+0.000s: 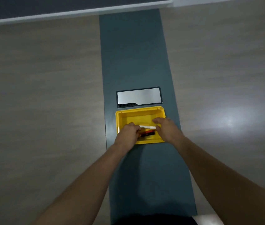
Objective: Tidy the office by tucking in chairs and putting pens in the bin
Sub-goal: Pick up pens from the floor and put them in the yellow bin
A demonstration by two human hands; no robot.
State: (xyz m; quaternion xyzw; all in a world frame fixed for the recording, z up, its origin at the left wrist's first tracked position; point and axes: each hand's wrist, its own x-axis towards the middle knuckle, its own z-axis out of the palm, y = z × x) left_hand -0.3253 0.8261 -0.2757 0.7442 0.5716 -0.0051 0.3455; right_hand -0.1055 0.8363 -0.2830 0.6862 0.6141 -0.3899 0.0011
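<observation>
Pens lie in one yellow bin (142, 113) on the dark green centre strip (133, 54) of a wood-grain table (39, 86), as a person reaches in with both bare hands. One white pen (148, 127) spans the gap between the hands, its left end pinched in the curled fingers of the left hand (128, 133) and its right end hidden behind the right hand (166, 129). Whether the right fingers grip the pen or merely rest over it cannot be told. Below the white pen sit red and black markers (147, 133), partly covered by the left hand and too blurred to count. Just beyond the bin's far wall lies one silver cable hatch (139, 97). No chairs fall within the picture.
</observation>
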